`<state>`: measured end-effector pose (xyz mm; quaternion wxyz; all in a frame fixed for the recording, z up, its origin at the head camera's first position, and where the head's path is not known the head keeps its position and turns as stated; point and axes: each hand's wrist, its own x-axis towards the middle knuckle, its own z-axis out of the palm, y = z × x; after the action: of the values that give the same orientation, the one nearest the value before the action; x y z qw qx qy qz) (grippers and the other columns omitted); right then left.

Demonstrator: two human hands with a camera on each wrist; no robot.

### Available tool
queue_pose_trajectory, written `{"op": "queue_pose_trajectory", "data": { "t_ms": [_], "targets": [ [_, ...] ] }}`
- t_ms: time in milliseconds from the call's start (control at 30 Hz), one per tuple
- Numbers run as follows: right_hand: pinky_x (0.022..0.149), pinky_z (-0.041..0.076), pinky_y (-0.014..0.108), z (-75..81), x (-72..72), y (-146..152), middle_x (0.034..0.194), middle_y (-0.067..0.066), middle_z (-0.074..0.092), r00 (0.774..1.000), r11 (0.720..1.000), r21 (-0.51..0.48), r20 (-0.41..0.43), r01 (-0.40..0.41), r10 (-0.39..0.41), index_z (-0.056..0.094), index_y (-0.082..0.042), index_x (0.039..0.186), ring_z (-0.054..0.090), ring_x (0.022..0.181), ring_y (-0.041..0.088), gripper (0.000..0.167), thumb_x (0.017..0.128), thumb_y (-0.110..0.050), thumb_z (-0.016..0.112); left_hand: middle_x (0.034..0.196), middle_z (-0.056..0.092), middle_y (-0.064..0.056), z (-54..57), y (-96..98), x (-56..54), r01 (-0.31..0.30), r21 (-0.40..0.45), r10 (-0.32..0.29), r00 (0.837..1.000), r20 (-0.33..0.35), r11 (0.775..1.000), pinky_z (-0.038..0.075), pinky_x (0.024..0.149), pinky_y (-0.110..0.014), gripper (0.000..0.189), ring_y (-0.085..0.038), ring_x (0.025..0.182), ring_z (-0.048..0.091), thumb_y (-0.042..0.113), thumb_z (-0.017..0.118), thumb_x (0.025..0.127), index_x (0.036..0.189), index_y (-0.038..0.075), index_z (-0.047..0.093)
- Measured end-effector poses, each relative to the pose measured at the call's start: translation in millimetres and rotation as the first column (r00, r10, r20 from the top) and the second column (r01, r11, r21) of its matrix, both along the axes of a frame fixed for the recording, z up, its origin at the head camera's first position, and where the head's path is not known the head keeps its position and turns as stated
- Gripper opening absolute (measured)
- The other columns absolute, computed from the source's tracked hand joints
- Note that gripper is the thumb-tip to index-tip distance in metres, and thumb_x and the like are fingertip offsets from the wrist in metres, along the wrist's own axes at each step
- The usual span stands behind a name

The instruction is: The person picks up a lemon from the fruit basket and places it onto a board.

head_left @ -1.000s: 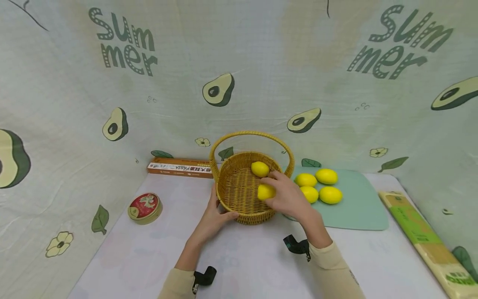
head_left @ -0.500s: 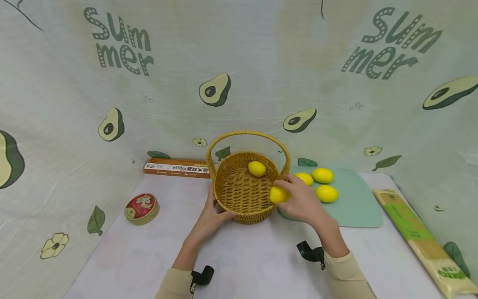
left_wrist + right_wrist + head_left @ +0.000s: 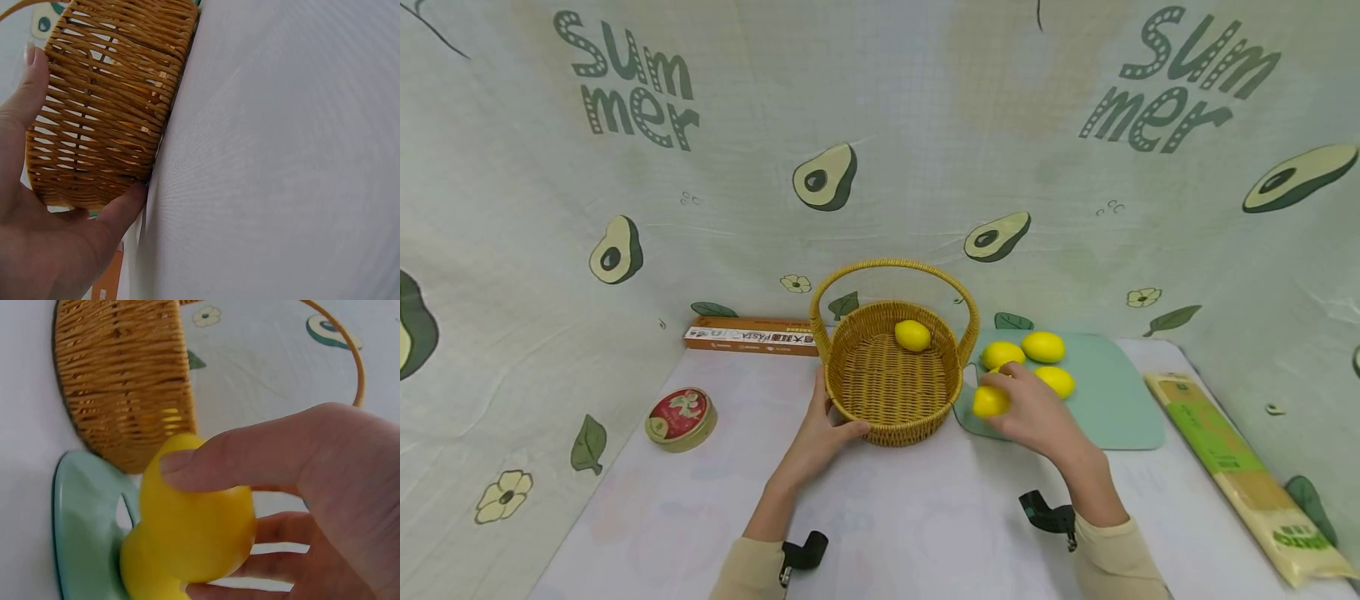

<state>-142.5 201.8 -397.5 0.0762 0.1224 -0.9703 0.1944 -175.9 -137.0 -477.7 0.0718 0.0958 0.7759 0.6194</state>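
Observation:
A wicker basket (image 3: 891, 433) with a tall hoop handle stands mid-table, one lemon (image 3: 913, 336) inside at the back. My left hand (image 3: 815, 439) grips its left front side, thumb at the rim and fingers spread along the wall, as the left wrist view (image 3: 94, 125) shows too. To the basket's right, my right hand (image 3: 1045, 421) holds another lemon (image 3: 990, 402) between thumb and fingers, over the near left part of a pale green cutting board (image 3: 1123, 408). In the right wrist view the held lemon (image 3: 194, 519) overlaps a lemon (image 3: 140, 565) on the board.
Several lemons (image 3: 1043, 346) lie on the board, one mostly behind the right hand. A pasta box (image 3: 752, 335) lies along the back left, a round red-topped tin (image 3: 681, 419) at left. A long packet of noodles (image 3: 1240, 467) lies along the right edge. A patterned cloth hangs behind.
My right hand has carried its lemon out of the basket, rightward past the rim to over the cutting board. My left hand keeps its grip on the basket. The view has shifted slightly.

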Motion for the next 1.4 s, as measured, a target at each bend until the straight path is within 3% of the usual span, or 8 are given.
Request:
{"op": "queue_pose_trajectory", "data": {
  "t_ms": [267, 533, 700, 1167, 1400],
  "targets": [
    [0.078, 0.051, 0.047, -7.2, 2.6, 15, 0.121, 0.019, 0.062, 0.990, 0.996, 0.083, 0.130, 0.036, -0.047, 0.071, -0.005, 0.118, 0.058, 0.093, 0.027, 0.048, 0.070, -0.013, 0.077, 0.168, 0.001, 0.003, 0.2, 1.5, -1.8, 0.004, 0.018, -0.003, 1.000, -0.027, 1.000, 0.028, 0.119, -0.056, 0.123, -0.030, 0.155, 0.013, 0.022, 0.083, 0.082, 0.154, 0.047, -0.014],
    [0.077, 0.049, 0.044, -17.5, -0.7, 20, 0.122, 0.020, 0.059, 0.977, 0.996, 0.067, 0.201, 0.056, -0.069, 0.070, -0.003, 0.119, 0.056, 0.089, 0.026, 0.049, 0.071, -0.014, 0.077, 0.168, -0.002, 0.004, 0.3, 1.9, -0.9, 0.011, 0.005, -0.011, 0.999, -0.040, 1.000, 0.027, 0.118, -0.059, 0.121, -0.033, 0.155, 0.011, 0.026, 0.083, 0.082, 0.154, 0.048, -0.013],
    [0.071, 0.046, 0.039, -19.5, -2.9, 22, 0.116, 0.019, 0.054, 0.974, 0.995, 0.054, 0.205, 0.089, -0.098, 0.068, -0.003, 0.123, 0.052, 0.084, 0.025, 0.052, 0.073, -0.015, 0.078, 0.168, -0.002, 0.005, 0.5, 1.5, -0.8, 0.001, 0.000, -0.001, 1.000, -0.030, 1.000, 0.029, 0.118, -0.057, 0.124, -0.032, 0.155, 0.012, 0.026, 0.084, 0.081, 0.154, 0.047, -0.014],
    [0.085, 0.050, 0.052, -29.4, -11.4, 23, 0.122, 0.024, 0.058, 0.972, 0.986, 0.008, 0.164, 0.167, -0.166, 0.054, 0.005, 0.126, 0.056, 0.098, 0.033, 0.056, 0.077, -0.013, 0.075, 0.168, -0.001, 0.000, -0.4, 1.1, 0.0, -0.008, -0.015, 0.008, 1.000, -0.022, 1.000, 0.030, 0.117, -0.057, 0.125, -0.034, 0.154, 0.013, 0.027, 0.084, 0.081, 0.154, 0.047, -0.016],
    [0.087, 0.049, 0.055, -33.6, -14.6, 25, 0.123, 0.025, 0.057, 0.975, 0.985, 0.013, 0.135, 0.175, -0.175, 0.053, 0.005, 0.129, 0.056, 0.101, 0.036, 0.058, 0.079, -0.016, 0.075, 0.169, 0.000, -0.001, -0.6, 1.4, -0.7, 0.003, -0.005, -0.004, 0.999, -0.040, 1.000, 0.028, 0.118, -0.059, 0.125, -0.035, 0.154, 0.013, 0.026, 0.084, 0.081, 0.156, 0.040, -0.015]
  ]
}}
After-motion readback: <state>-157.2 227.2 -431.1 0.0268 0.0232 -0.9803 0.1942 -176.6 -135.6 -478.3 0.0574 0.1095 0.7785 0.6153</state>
